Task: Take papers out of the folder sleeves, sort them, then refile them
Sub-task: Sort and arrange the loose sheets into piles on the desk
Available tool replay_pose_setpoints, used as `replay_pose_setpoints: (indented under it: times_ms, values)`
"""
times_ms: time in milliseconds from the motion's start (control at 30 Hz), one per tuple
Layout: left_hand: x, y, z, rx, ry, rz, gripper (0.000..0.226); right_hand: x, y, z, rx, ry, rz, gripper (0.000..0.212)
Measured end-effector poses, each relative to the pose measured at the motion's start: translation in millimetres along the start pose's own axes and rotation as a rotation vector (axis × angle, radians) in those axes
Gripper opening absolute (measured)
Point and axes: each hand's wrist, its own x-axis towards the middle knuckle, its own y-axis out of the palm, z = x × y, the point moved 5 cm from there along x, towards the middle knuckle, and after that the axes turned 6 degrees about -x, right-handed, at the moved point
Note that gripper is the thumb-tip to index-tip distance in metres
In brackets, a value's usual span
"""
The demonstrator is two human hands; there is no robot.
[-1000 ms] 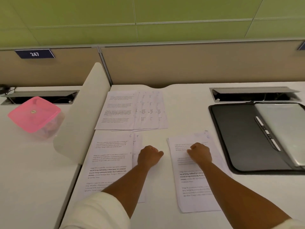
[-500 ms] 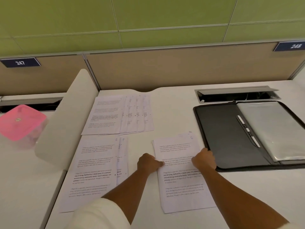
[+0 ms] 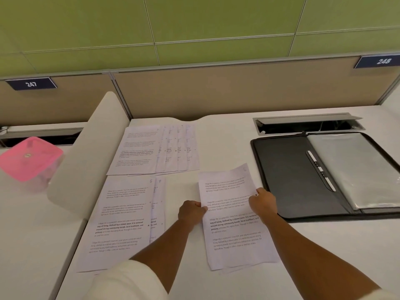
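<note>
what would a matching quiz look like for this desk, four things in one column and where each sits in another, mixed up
Things:
1. pink-lidded clear plastic box
2. open black zip folder with clear sleeves
3. fanned row of white printed sheets
4. white printed sheet marked 8

Places:
A. held at its side edges by the left hand and right hand
B. far right of the white desk
C. on the neighbouring desk, left of the white divider
D. at the back, near the tan partition

Pairs: 1-C, 2-B, 3-D, 4-A
</note>
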Motion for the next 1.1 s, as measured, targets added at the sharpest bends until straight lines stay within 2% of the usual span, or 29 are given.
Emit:
replay_pose_setpoints:
  times_ms: [133, 333, 433, 500, 700, 900, 1100]
  values:
    - [5, -5, 6, -0.125, -0.027, 0.019, 0.019, -2, 0, 7, 0.077, -0.038, 0.006, 0.022]
    - [14, -28, 18, -0.232, -0.041, -0.032, 0.016, -5, 13, 17, 0.099, -0.055, 0.197, 0.016]
    - [19, -43, 26, -0.256, -0.037, -0.079, 0.015, -8, 23, 24, 0.127, -0.054, 0.249, 0.021]
    - [20, -57, 31, -0.190, -0.013, -0.154, 0.019, -11, 28, 29, 0.149, -0.051, 0.252, 0.020]
    - [3, -95, 36, 0.285, 0.134, -0.479, 0.035, -17, 45, 44, 0.174, -0.051, 0.256, 0.016]
    - [6, -101, 54, 0.408, 0.154, -0.454, 0.052, -19, 62, 56, 0.139, -0.055, 0.279, 0.025]
    - [12, -103, 57, 0.450, 0.167, -0.439, 0.034, -22, 71, 62, 0.129, -0.053, 0.271, 0.027]
